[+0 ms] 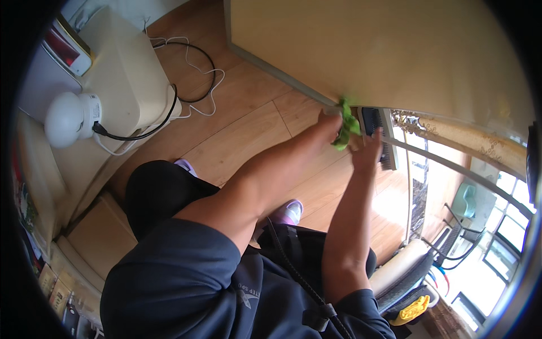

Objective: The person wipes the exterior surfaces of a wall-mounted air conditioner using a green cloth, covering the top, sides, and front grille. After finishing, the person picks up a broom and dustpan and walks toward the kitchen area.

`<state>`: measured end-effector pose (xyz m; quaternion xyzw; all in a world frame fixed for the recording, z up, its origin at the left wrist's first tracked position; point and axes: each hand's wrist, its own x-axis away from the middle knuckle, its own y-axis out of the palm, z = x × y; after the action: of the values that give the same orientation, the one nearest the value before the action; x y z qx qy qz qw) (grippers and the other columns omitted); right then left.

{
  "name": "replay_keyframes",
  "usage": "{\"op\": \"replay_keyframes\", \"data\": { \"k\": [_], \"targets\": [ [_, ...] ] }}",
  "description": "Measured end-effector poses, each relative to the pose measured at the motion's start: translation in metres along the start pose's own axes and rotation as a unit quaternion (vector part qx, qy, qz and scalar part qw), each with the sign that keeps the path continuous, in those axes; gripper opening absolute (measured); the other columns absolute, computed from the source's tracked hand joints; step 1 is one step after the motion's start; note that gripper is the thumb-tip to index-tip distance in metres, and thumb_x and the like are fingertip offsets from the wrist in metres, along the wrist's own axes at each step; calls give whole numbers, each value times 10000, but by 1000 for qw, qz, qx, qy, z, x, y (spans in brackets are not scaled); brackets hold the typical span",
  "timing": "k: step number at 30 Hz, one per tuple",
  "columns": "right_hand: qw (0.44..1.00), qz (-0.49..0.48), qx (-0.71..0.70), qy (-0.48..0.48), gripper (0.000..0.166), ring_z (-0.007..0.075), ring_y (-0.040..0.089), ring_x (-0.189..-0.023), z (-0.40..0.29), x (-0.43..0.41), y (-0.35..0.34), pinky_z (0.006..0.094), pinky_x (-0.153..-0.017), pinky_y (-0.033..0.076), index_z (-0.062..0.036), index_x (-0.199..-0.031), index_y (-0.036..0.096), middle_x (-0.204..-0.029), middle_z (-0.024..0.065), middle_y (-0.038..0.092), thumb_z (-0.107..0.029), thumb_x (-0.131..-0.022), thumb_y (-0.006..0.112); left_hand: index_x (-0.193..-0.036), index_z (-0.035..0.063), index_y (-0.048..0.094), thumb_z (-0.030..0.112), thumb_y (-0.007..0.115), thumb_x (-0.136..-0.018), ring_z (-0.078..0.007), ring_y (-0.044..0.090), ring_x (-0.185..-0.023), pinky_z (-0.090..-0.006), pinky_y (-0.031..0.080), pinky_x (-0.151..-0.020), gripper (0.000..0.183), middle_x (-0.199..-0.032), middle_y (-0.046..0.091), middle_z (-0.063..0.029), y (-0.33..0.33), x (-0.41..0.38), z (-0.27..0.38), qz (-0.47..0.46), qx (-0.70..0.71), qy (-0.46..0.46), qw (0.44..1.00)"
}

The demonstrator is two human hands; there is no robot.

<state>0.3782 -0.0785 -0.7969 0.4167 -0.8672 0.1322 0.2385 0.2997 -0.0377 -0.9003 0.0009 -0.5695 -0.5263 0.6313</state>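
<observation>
My left hand [331,125] is at the lower edge of a large beige panel [372,55], with a green cloth [349,125] against its fingers. The cloth looks crumpled and slightly blurred. Just to the right, my right hand [367,148] is raised beside the cloth, its fingers partly extended; whether it touches the cloth is unclear. Behind the right hand lies a dark, bristled or slatted item [374,120] with a pale frame. A grey edge strip [275,70] borders the panel.
A beige cabinet [127,72] at the left carries a white round lamp-like device [65,120] with a black cable. Black and white cables [214,84] loop over the wooden floor [241,114]. At the right are a chair [455,237] and a yellow cloth [410,311].
</observation>
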Motion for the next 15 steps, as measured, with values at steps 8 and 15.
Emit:
{"op": "replay_keyframes", "data": {
  "k": [8, 15],
  "targets": [
    [892, -337, -239, 182, 382, 236, 544, -1149, 63, 30, 33, 388, -977, 441, -80, -1254, 505, -1227, 107, 567, -352, -995, 435, -862, 30, 684, 211, 660, -692, -348, 614, -981, -433, 477, -874, 249, -1128, 651, -127, -40, 87, 56, -7, -583, 482, 654],
    [868, -391, -266, 150, 391, 196, 604, -976, 46, 67, 95, 342, -860, 498, -40, -1143, 566, -1067, 86, 626, -376, -998, 426, -1264, 94, 486, 241, 571, -925, -188, 543, -1084, -357, 465, -871, 379, -1193, 568, -64, -56, 152, 106, -25, -256, 184, 949]
  ]
}}
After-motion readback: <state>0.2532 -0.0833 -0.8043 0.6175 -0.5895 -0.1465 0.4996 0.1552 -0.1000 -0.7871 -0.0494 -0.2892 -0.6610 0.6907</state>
